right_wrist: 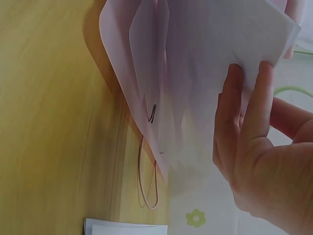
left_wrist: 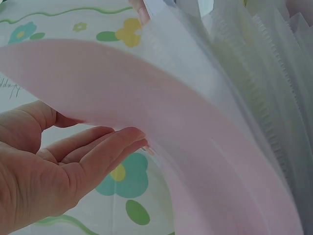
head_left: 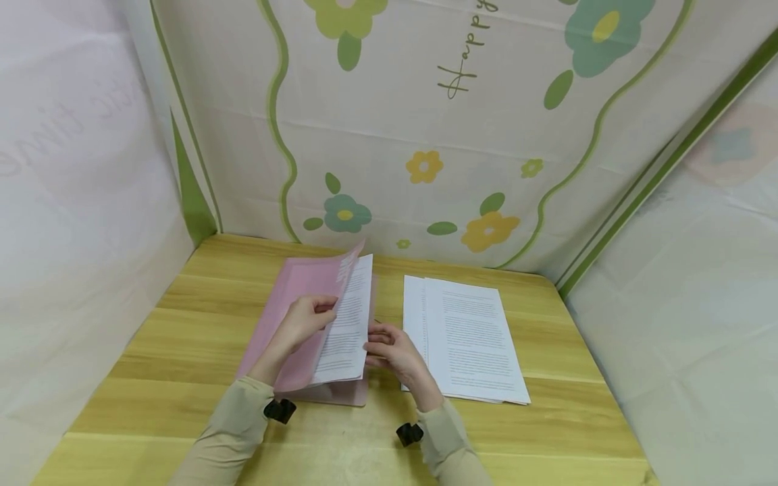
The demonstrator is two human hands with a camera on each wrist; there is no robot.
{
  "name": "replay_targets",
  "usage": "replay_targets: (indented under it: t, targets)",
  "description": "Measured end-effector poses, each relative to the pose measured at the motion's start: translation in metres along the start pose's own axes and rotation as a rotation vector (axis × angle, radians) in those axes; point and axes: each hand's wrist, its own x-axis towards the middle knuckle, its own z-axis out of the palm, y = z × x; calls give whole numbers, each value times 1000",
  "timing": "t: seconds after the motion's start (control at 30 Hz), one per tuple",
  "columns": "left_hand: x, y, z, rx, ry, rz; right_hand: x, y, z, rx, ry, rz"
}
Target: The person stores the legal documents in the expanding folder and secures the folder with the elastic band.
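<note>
A pink folder (head_left: 292, 287) lies partly opened at the left of the table, its front cover lifted. My left hand (head_left: 306, 320) pinches the free edge of this cover; in the left wrist view the pink cover (left_wrist: 122, 78) bends in a curve over the fingers. Just right of it, printed sheets (head_left: 348, 324) stand tilted up inside the folder. My right hand (head_left: 392, 351) holds their right edge between thumb and fingers. Translucent sleeves (left_wrist: 254, 63) fan out behind the cover. An elastic loop (right_wrist: 148, 181) hangs from the folder's edge in the right wrist view.
A stack of printed paper (head_left: 477, 337) lies on the wooden table (head_left: 340, 445) to the right of the folder, its sheets slightly offset. Flower-patterned fabric walls (head_left: 377, 135) close in the table at the back and both sides.
</note>
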Motion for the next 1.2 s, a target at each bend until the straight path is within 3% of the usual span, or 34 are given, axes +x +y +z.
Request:
replay_targets:
  t: [0.6,0.93,1.2]
  targets:
    - [1,-2,0,-4,-9,10,2,2,11,-2,56,-12]
    - [0,-3,1,-20,-18,12,2,-2,19,-74,111,-4]
    - [0,-5,0,-10,-11,20,3,-1,30,-39,109,-32]
